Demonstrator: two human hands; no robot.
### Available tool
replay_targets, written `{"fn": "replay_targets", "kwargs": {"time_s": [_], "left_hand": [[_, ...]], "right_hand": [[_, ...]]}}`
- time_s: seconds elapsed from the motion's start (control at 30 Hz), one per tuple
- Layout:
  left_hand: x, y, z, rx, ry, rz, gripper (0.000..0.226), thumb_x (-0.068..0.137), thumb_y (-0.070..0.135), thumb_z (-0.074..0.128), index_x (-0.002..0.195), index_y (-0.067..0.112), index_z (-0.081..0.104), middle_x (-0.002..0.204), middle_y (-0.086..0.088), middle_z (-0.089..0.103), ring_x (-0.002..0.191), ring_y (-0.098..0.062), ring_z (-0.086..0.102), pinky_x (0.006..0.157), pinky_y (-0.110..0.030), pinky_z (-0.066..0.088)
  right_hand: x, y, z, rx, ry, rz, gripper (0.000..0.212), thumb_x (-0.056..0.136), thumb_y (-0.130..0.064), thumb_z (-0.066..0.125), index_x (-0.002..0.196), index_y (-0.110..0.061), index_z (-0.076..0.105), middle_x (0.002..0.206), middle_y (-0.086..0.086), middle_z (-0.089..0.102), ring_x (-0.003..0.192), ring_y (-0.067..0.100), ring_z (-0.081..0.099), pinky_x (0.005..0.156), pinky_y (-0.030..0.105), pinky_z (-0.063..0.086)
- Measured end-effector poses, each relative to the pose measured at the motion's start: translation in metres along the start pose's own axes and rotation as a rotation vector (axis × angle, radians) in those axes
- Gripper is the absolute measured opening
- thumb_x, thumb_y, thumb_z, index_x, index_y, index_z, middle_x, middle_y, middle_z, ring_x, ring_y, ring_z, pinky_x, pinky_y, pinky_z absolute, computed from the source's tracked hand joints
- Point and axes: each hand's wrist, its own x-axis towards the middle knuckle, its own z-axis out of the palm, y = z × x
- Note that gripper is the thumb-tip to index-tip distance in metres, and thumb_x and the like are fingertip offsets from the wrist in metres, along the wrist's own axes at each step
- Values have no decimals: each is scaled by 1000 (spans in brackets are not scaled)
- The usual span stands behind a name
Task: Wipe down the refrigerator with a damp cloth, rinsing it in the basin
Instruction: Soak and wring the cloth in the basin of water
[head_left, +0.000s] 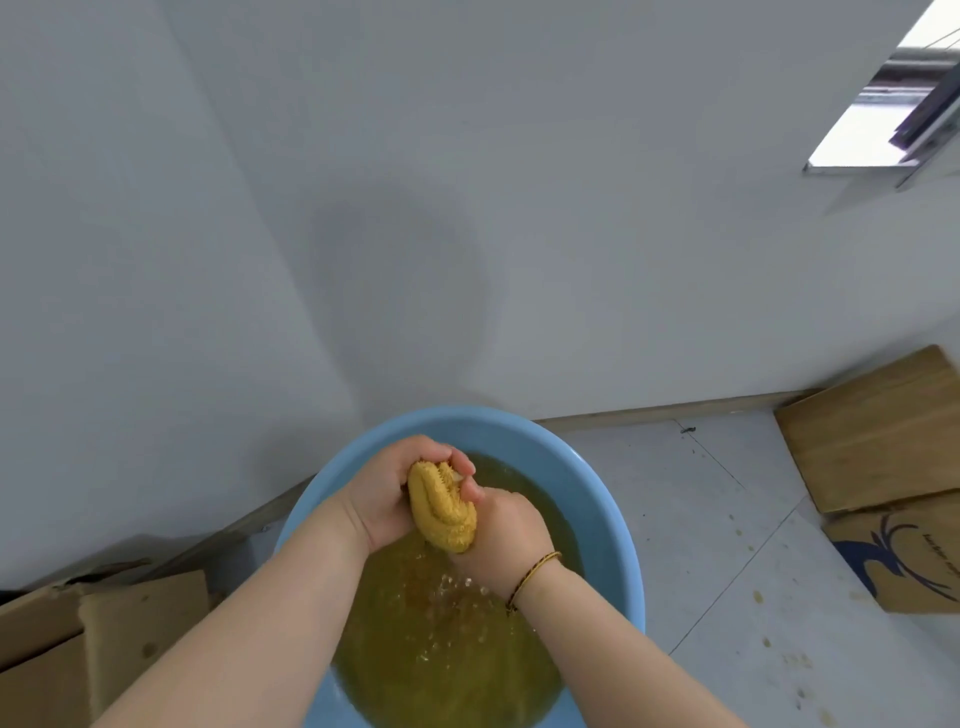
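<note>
Yellow cloth (441, 512), lengthwise far-to-near, between left hand (392, 491) and right hand (506, 530)

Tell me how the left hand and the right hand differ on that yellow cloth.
The left hand grips the upper end of the cloth; the right hand grips its lower end. The right wrist wears a braided bracelet; the left wrist is bare. Both hold the same cloth over the blue basin.

Two hands (392, 491) (509, 532), one cloth (441, 506), one basin (610, 519)
</note>
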Motion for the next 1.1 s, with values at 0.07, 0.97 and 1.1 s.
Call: {"fn": "replay_targets", "kwargs": {"time_s": [0.07, 0.97, 1.1], "left_hand": [[-3, 0, -7, -91, -39, 16, 28, 38, 18, 77, 65, 11, 74, 72, -11, 71, 75, -20, 69, 66, -27, 55], [-8, -21, 30, 2267, -14, 422, 24, 79, 18, 62, 102, 13, 55, 86, -7, 63, 71, -21, 62, 52, -26, 37], [-18, -23, 35, 2208, 61, 380, 41, 60, 22, 79, 97, 17, 62, 89, -10, 65, 77, -22, 63, 66, -30, 49]], "right_hand": [[-4, 4, 2, -119, 235, -72, 19, 65, -25, 76, 79, -18, 65, 70, -4, 64, 66, 17, 59, 72, 28, 54], [-32, 9, -18, 220, -144, 321, 21, 79, -19, 55, 64, -23, 40, 63, -7, 44, 57, 9, 42, 51, 19, 36], [-37, 2, -17, 286, -204, 412, 14, 78, -23, 58, 74, -20, 45, 72, -5, 52, 64, 13, 48, 54, 21, 39]]}}
